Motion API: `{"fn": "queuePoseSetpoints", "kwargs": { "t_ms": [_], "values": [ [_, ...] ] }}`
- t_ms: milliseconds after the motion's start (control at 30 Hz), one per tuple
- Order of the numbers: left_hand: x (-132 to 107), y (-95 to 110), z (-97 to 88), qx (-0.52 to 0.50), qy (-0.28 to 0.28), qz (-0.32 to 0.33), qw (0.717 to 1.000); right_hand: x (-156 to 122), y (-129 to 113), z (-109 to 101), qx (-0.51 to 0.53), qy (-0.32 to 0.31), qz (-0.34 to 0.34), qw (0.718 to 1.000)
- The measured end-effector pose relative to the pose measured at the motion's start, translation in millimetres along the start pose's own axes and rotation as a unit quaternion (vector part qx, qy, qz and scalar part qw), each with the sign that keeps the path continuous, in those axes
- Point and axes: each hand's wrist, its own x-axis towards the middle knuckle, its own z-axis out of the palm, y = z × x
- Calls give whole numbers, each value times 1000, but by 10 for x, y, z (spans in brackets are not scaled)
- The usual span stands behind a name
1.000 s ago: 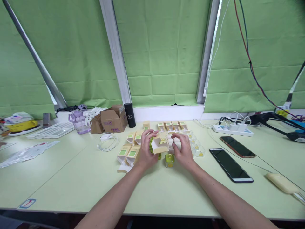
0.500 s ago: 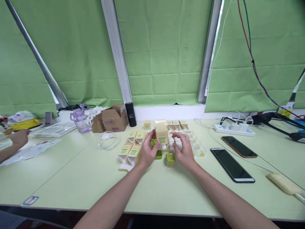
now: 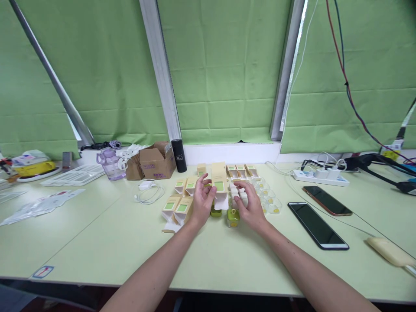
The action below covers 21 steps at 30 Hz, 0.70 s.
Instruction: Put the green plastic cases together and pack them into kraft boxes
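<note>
Tabletop: runs out of frame left and right; loose items crowd the middle, well back from the front edge.

Hands: left has its thumb on the carton's left side, fingers spread; can't tell from here if they're gripping. Right is half curled over the white cylinders, can't tell if touching.

Carton, cream with a green panel: mid-tabletop, between the hands, tilted, white flap hanging open toward the front edge. Can't tell if it's lifted or resting. If the left thumb is the only real contact, I'd expect it to slip or twist. Loose flap could snag or crease. Inside not visible.

Left cartons: four, close packed, just beside the left wrist. A wide elbow or wrist swing could shove them.

Green-lidded container: just in front of the right thumb, easy to knock toward the front edge. Can't make out its contents.

Clear cups: clustered right of the right hand, which hides some. A backhand nudge could scatter them.

White cylinders: partly covered by right fingers, can't count. Might topple if brushed.
</note>
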Motion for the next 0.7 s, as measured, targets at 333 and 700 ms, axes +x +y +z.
{"fn": "queuePoseSetpoints", "kwargs": {
  "t_ms": [333,700],
  "values": [
    [-28,64,35,38,-13,-15,999,-19,-41,0,49,-39,-36,997],
    [-50,54,73,40,-34,-17,998,-14,-62,19,107,-50,-10,993]
  ]
}}
